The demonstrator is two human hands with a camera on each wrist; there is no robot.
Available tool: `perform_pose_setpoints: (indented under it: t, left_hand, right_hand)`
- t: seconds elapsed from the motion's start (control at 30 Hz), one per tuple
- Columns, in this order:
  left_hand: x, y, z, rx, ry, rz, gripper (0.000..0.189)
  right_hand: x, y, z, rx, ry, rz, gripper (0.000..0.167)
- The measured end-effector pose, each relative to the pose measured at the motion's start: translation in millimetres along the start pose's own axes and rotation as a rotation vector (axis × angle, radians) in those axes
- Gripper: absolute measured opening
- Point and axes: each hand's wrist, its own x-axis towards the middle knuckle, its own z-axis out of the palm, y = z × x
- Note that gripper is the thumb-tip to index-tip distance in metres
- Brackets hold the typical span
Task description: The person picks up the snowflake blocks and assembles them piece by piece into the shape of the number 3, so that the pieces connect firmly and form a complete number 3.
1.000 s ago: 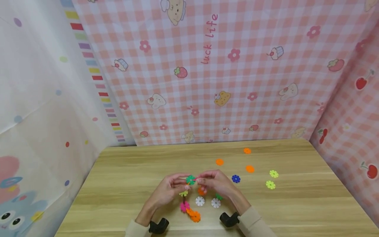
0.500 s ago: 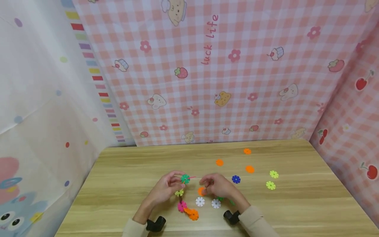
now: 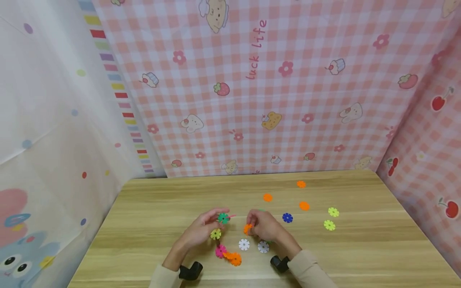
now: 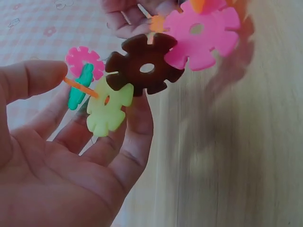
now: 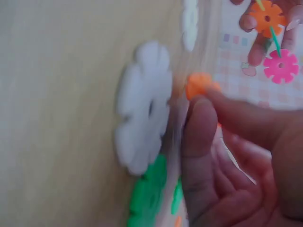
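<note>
My left hand (image 3: 199,230) holds a chain of interlocked notched plastic discs, its thumb on an orange disc (image 4: 81,88) seen edge-on. Around it in the chain are a green disc (image 3: 223,218), a yellow disc (image 3: 215,234), a brown disc (image 4: 142,66) and a pink disc (image 3: 221,251). Orange discs (image 3: 235,259) form the chain's near end, and a small pink disc (image 4: 85,63) sits beyond the green one. To the right, my right hand (image 3: 266,226) pinches a single orange disc (image 5: 199,85) between thumb and finger, partly covered by them.
Two white discs (image 3: 244,245) lie near my right hand, with a green disc (image 5: 149,194) partly beneath one. Farther right lie a blue disc (image 3: 287,217) and two yellow discs (image 3: 329,225). Loose orange discs (image 3: 304,205) are towards the back of the wooden table (image 3: 162,196).
My right hand has let go of the chain's pink disc, moved away right and taken hold of a loose orange disc. My left hand has shifted slightly left with the chain.
</note>
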Motion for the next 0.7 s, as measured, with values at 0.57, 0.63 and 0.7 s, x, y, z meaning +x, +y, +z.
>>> perform_pose_setpoints:
  t: [0.57,0.63,0.7]
  left_hand:
    - [3.3,0.5,9.9,-0.004,0.077,-0.007,0.041]
    - [3.5,0.6,10.8,-0.01,0.081,-0.005,0.041]
    - [3.8,0.6,11.2,-0.01,0.088,-0.004,0.039]
  right_hand:
    - [-4.2,-17,8,0.534,0.192,0.022,0.023]
    - [-4.6,-18,9,0.535,0.194,0.018,0.023]
    - [-4.9,-18,10,0.532,0.192,0.012,0.023]
